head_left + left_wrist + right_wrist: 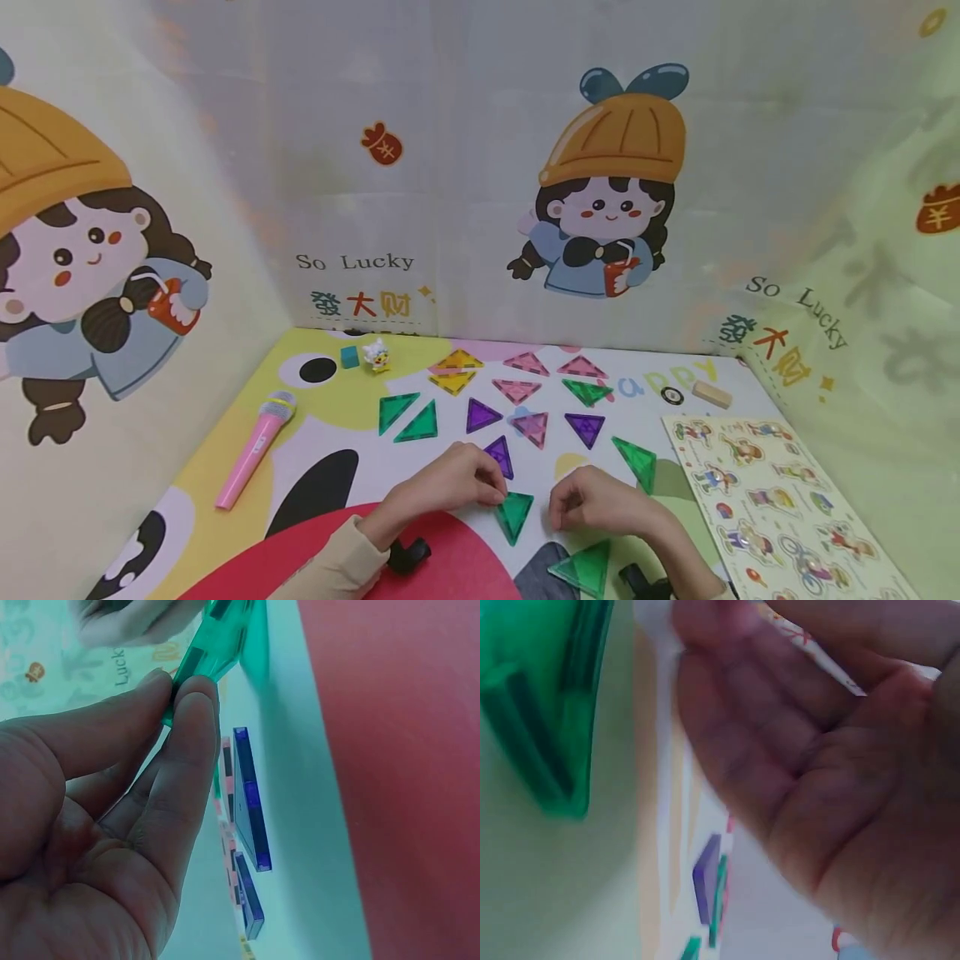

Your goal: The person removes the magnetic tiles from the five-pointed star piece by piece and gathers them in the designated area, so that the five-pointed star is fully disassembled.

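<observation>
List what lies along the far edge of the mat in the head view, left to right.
Blue cube → small toy figure → yellow triangle tile → two pink triangle tiles → black ring → wooden block.

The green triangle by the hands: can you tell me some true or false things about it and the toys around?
1. The left hand pinches the green triangle. True.
2. The pink microphone lies right of the hands. False, it lies left.
3. The right hand holds the wooden block. False, the block lies far off.
4. A sticker sheet lies on the right. True.
</observation>
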`<move>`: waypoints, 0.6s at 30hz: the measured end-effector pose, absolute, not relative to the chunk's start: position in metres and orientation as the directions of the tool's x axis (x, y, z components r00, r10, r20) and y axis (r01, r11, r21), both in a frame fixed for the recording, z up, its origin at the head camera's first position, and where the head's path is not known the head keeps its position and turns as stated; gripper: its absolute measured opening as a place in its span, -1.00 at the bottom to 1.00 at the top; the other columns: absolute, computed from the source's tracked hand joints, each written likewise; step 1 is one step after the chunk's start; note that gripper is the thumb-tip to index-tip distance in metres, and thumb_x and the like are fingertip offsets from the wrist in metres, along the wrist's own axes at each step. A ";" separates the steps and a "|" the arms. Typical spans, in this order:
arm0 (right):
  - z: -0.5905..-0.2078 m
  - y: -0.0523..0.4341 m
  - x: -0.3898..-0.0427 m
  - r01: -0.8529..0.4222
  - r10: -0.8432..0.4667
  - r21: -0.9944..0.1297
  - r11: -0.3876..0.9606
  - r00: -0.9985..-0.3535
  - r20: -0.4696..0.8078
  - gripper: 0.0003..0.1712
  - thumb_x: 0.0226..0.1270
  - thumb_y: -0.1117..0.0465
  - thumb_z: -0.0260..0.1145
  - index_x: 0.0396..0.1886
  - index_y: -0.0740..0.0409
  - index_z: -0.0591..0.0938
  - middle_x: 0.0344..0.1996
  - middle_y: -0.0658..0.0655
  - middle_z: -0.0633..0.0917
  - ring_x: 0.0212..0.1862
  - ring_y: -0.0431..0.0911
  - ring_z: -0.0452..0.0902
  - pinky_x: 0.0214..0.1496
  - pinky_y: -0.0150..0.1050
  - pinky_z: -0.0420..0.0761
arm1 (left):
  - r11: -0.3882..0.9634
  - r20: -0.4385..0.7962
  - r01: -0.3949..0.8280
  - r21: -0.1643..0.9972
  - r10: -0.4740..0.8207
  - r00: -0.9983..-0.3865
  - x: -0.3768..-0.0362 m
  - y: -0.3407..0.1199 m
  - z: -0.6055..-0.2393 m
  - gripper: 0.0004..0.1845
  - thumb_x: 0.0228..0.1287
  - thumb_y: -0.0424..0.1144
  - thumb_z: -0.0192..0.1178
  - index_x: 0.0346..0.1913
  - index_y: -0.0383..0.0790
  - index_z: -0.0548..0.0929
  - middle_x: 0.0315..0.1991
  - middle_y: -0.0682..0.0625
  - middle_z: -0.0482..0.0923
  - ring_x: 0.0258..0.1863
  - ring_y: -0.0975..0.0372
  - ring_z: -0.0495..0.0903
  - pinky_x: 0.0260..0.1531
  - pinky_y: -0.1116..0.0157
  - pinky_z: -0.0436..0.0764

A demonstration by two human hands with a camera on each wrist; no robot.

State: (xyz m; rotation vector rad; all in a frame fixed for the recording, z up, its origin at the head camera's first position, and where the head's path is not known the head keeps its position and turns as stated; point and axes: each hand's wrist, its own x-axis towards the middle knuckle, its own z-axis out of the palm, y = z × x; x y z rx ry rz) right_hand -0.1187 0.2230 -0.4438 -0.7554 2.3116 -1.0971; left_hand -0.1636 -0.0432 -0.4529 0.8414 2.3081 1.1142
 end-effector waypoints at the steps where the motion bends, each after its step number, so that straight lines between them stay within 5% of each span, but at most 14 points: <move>1: -0.442 0.226 -0.118 -0.272 -0.644 -0.792 0.547 -0.741 -0.190 -0.82 0.16 0.45 0.28 -0.46 0.12 0.73 -0.50 -0.07 0.70 -0.45 -0.39 0.47 -0.34 -0.45 0.50 | 0.495 -0.125 0.329 0.804 0.683 -0.720 -0.164 -0.044 -0.453 -0.95 0.20 -0.24 0.40 -0.38 0.02 0.80 -0.47 0.24 0.69 -0.41 0.40 0.59 -0.36 0.44 0.57; 5: -0.435 0.234 -0.111 -0.252 -0.603 -0.748 0.614 -0.761 -0.239 -0.91 0.17 0.31 0.40 -0.32 0.08 0.71 -0.41 -0.09 0.69 -0.35 -0.33 0.53 -0.25 -0.39 0.54 | 0.500 -0.126 0.332 0.800 0.681 -0.721 -0.164 -0.043 -0.455 -0.94 0.20 -0.24 0.40 -0.38 0.03 0.80 -0.47 0.25 0.69 -0.40 0.40 0.60 -0.35 0.44 0.58; 12: -0.434 0.238 -0.081 -0.314 -0.547 -0.563 0.765 -0.778 -0.309 -0.50 -0.15 -0.04 0.64 -0.17 -0.20 0.61 -0.19 -0.23 0.49 -0.16 -0.34 0.34 -0.07 -0.35 0.49 | 0.491 -0.135 0.326 0.808 0.693 -0.708 -0.166 -0.041 -0.459 -0.94 0.20 -0.24 0.40 -0.36 0.03 0.80 -0.45 0.25 0.70 -0.37 0.40 0.61 -0.34 0.43 0.58; 18: -0.443 0.238 -0.071 -0.343 -0.525 -0.514 0.786 -0.809 -0.262 -0.47 -0.16 0.17 0.59 -0.18 -0.29 0.55 -0.19 -0.23 0.43 -0.12 -0.31 0.27 -0.13 -0.38 0.46 | 0.499 -0.147 0.316 0.807 0.688 -0.710 -0.165 -0.042 -0.461 -0.94 0.20 -0.25 0.40 -0.36 0.03 0.80 -0.44 0.26 0.69 -0.37 0.40 0.61 -0.34 0.42 0.58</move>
